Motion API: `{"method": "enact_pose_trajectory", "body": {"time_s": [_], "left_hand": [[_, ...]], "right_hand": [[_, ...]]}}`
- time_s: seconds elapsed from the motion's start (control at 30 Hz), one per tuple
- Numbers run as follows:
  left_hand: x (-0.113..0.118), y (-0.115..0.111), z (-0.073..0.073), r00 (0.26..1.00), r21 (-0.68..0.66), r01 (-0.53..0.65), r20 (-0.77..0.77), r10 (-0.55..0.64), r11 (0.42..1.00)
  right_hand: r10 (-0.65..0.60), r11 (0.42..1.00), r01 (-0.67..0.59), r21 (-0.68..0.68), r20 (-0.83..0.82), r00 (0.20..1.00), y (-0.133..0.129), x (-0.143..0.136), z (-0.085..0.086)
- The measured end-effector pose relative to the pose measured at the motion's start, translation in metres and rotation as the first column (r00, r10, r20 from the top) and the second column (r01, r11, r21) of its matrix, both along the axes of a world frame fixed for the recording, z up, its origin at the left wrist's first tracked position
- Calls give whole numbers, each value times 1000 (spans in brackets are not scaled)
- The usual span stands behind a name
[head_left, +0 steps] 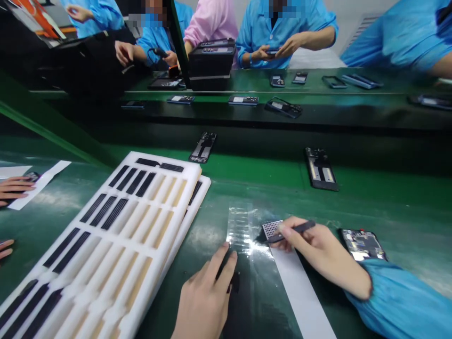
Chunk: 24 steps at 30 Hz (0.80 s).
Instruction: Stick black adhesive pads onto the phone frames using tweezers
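My right hand (305, 256) grips slim dark tool (306, 227), likely tweezers, tip close by small dotted sheet (271, 229). My left hand (206, 292): fingers loosely bent, tips near lower edge of clear film (238, 223); can't tell if pinching anything. Fine tool work in hand, I judge; calls for light, steady touch. Dotted sheet just beside right fingertips, white strip (304, 296) below. Opened phone (363, 242) by right wrist. Foam tray (194, 176) left, on table (215, 207).

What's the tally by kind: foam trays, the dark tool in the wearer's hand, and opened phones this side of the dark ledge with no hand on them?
Foam trays in view: 2
Dark tool: 1
Opened phones: 3
Total: 6
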<state>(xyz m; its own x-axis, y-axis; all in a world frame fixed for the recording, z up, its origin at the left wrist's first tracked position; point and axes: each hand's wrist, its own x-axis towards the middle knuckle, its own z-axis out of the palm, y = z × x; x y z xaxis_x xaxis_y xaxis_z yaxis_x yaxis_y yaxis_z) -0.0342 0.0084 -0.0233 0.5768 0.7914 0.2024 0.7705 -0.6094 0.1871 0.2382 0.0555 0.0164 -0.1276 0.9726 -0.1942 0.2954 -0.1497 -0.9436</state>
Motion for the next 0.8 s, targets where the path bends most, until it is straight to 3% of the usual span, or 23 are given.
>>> {"method": "enact_pose_trajectory", "body": {"time_s": [0.13, 0.27, 0.4, 0.63, 0.8], "left_hand": [[-4, 1, 6, 1000, 12, 16, 0, -16, 1000], [-11, -5, 12, 993, 19, 119, -25, -118, 993], [-13, -13, 13, 971, 2, 215, -106, -213, 977], [-5, -17, 10, 966, -11, 203, -163, -202, 979], [-4, -18, 8, 978, -32, 182, -102, -184, 983]], "right_hand": [[-12, 999, 7, 41, 112, 994, -15, -9, -1], [71, 997, -71, -15, 20, 997, -27, -28, -7], [108, 993, -111, 35, 73, 991, -39, -45, -13], [94, 993, -99, 64, 88, 992, -45, -52, -23], [36, 998, -37, 41, 34, 999, -45, -50, -24]]}}
